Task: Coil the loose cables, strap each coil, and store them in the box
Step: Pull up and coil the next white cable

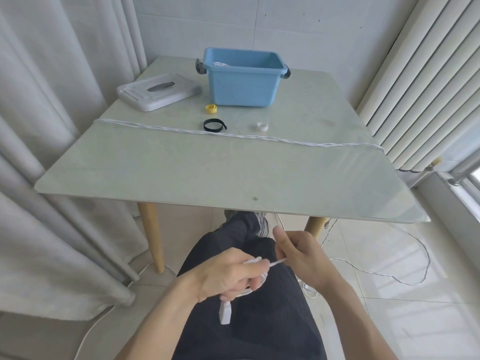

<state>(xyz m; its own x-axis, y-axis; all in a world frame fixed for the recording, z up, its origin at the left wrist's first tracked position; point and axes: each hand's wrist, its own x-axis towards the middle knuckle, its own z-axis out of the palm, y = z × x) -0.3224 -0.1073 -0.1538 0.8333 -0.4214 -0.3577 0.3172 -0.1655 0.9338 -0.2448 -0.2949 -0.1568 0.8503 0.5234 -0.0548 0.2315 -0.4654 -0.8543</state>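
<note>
lid (159, 91) flat on table (233, 172), far left. box (244, 76) beside it, white coil inside. yellow strap (211, 107), black strap (213, 125), white strap (262, 126) before box. second cable (233, 135) stretched across table. below table edge, over lap: left hand (231, 275) fingers curled round cable (276, 263) loops, plug (225, 313) hanging beneath. right hand (302, 252) pinches same cable taut; rest trails to floor, right.

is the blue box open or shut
Open. The blue box stands on the table with no cover on it, and its white lid lies flat beside it.
</note>
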